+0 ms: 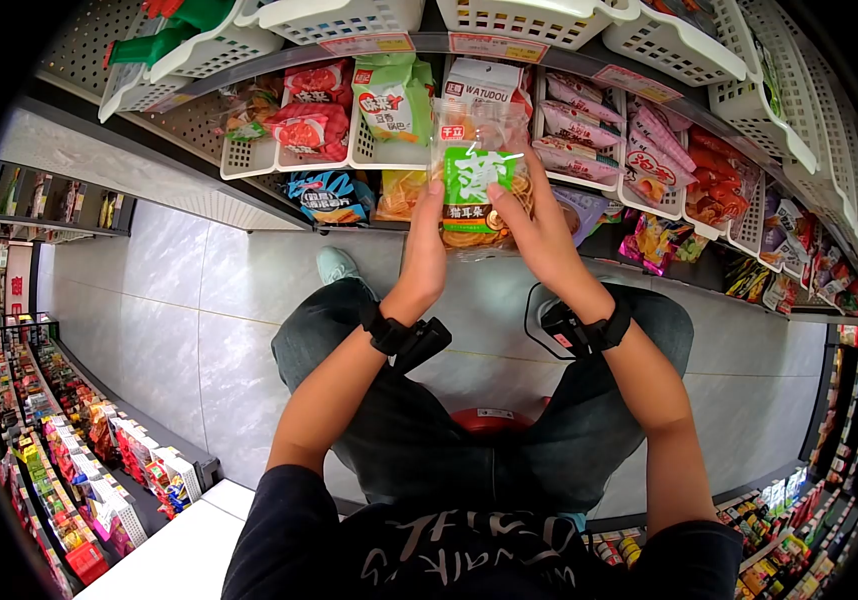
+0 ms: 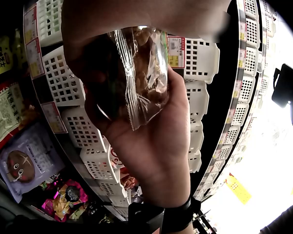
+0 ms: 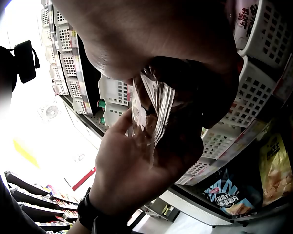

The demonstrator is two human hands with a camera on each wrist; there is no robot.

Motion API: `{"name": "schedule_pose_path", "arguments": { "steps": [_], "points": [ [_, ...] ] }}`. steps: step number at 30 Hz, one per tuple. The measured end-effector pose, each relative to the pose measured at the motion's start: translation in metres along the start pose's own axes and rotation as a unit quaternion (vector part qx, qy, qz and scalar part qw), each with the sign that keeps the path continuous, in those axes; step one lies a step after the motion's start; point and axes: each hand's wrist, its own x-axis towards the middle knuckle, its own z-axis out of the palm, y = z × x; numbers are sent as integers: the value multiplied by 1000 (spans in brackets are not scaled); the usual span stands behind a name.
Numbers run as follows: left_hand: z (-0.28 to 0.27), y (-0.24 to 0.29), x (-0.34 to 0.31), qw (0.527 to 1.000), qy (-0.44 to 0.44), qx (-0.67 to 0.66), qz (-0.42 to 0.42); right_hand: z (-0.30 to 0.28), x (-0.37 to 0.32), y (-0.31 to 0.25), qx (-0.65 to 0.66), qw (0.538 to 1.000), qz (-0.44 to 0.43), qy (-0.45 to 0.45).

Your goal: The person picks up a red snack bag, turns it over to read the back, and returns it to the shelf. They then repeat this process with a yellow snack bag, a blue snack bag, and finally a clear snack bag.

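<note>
A clear snack bag point(image 1: 479, 190) with a green label and brown crisp pieces inside is held upright between both hands, in front of the shelf baskets. My left hand point(image 1: 423, 258) grips its left side with the thumb along the front edge. On the other side my right hand point(image 1: 547, 240) grips it, thumb pressed on the front by the label and fingers wrapped at the edge. In the left wrist view the bag's crimped seam point(image 2: 131, 80) shows between the hands; the right wrist view shows it folded silvery point(image 3: 162, 105).
White baskets point(image 1: 389, 153) of snacks line the shelf, with a green bag point(image 1: 394, 98) and red bags point(image 1: 311, 110) left of the held one. Pink packs point(image 1: 579, 125) stand to the right. Below lie a blue bag point(image 1: 329, 197) and a purple bag point(image 2: 29, 158). Upper baskets point(image 1: 339, 20) overhang.
</note>
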Motion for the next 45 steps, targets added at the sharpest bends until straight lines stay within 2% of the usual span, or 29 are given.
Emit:
{"name": "schedule_pose_path", "arguments": {
  "steps": [22,45],
  "points": [
    [-2,-3,1,999,7,34,8,0,-1,-3,9,1000,11,-2],
    [2,-1,2,1000,2,5,12,-2,0,-5,-3,1000,19,-6]
  ]
}}
